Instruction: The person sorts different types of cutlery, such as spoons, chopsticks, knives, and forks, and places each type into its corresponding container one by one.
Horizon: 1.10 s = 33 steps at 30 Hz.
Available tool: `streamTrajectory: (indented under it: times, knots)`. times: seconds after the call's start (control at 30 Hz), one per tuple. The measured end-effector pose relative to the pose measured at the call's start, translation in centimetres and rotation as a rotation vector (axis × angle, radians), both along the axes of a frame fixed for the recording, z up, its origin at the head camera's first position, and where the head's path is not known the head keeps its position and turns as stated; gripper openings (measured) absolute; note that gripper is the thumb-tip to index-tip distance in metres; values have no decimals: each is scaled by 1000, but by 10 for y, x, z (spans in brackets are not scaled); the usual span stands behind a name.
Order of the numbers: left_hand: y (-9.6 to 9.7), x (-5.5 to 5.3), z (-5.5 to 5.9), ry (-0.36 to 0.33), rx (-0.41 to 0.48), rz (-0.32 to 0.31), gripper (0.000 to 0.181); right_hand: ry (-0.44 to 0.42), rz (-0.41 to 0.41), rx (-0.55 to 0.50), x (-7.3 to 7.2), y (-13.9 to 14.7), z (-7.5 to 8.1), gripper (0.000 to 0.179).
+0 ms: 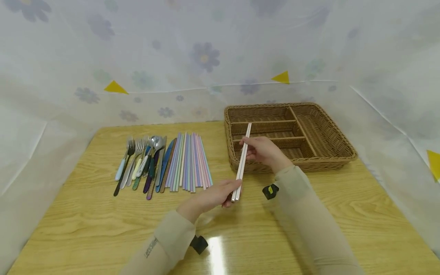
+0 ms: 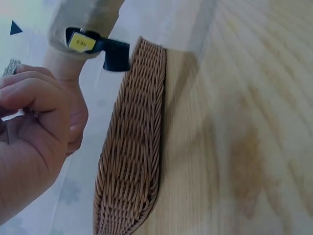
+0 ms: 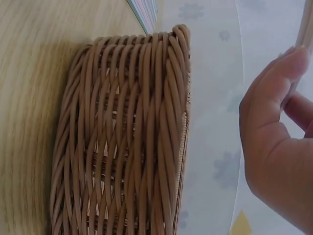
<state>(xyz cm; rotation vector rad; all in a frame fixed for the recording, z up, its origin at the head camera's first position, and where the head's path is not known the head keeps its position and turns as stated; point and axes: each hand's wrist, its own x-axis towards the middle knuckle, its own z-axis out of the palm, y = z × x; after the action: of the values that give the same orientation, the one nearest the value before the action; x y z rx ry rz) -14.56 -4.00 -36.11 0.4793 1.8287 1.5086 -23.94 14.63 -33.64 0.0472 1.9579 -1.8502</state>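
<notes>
A pair of pale chopsticks [image 1: 242, 158] is held slanted between both hands, above the table in front of the basket. My left hand [image 1: 214, 195] pinches them near the lower end. Further up, my right hand [image 1: 264, 151] grips them with thumb and fingers, overlapping the front wall of the wicker basket [image 1: 330, 165] in the head view. Curled fingers of the left hand [image 2: 34, 132] show in the left wrist view, a silvery stick end beyond them. In the right wrist view, the right hand [image 3: 274, 127] stands higher than the basket wall [image 3: 132, 132].
Pastel chopsticks [image 1: 189, 162] lie side by side left of the hands. Beyond them are several forks [image 1: 130, 147], spoons [image 1: 157, 143] and knives [image 1: 166, 162]. Dividers split the basket into compartments, with a wide one on the right. A flowered white curtain [image 1: 192, 88] surrounds the wooden table [image 1: 86, 221].
</notes>
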Motion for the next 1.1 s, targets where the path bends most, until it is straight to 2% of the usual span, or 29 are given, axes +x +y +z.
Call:
streamTrajectory:
  times: [0.13,0.2,0.27,0.33,0.47,0.57,0.67,0.8,0.97,1.1]
  knots:
    - [11,2,0,35,15,47,41,15,21,90,5,-1,1,43]
    - [15,2,1,82,-33,106,39,38,74,185,11,-6,1,45]
    - [20,-1,1,128,-70,134,40,51,121,260,16,-10,2,42]
    - [26,-3,1,161,-73,137,40,66,156,306,19,-9,5,39]
    - [36,-7,0,179,-23,97,45,50,162,287,17,10,14,33]
    - [26,-12,-5,182,-103,109,47,52,150,326,6,35,24,33]
    - [7,-22,-12,216,-274,136,46,92,120,490,-7,72,40,35]
    - [-18,-37,-20,282,-454,182,37,174,72,721,-24,128,57,35]
    - [-41,-49,-23,320,-580,260,36,269,11,845,-40,186,55,34]
    - [-48,-51,-25,323,-626,256,38,311,7,938,-40,212,47,36]
